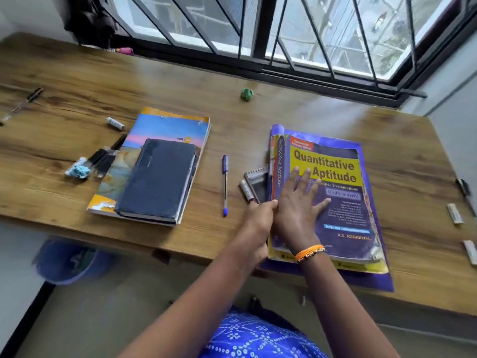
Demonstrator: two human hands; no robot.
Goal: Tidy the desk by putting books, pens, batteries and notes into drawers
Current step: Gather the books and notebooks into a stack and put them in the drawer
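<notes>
1. Purple and yellow, the thick book (333,192) lay under the right hand (296,208), whose fingers (307,177) were spread flat on its cover, palm down near the spine edge.
2. That book rested on a larger purple folder (371,277), which showed beyond the fingertips and along the near desk (77,81) edge.
3. The left hand (255,223) sat just beside the right, at the book's spine side; its thumb touched the spine edge, while the other fingers were curled under, and I could not tell whether they gripped the book.
4. Just past the left hand's knuckles lay a small spiral notepad (256,180) and a battery (245,189), both close against the book's spine.
5. Further left of both hands lay a blue pen (225,184), apart from them.
6. Well left of the fingers sat a dark notebook (160,177) on a colourful book (170,130), with black pens (105,156) and another battery (115,123) beyond.
7. Two more batteries (454,213) lay far to the right of the spread fingers.
</notes>
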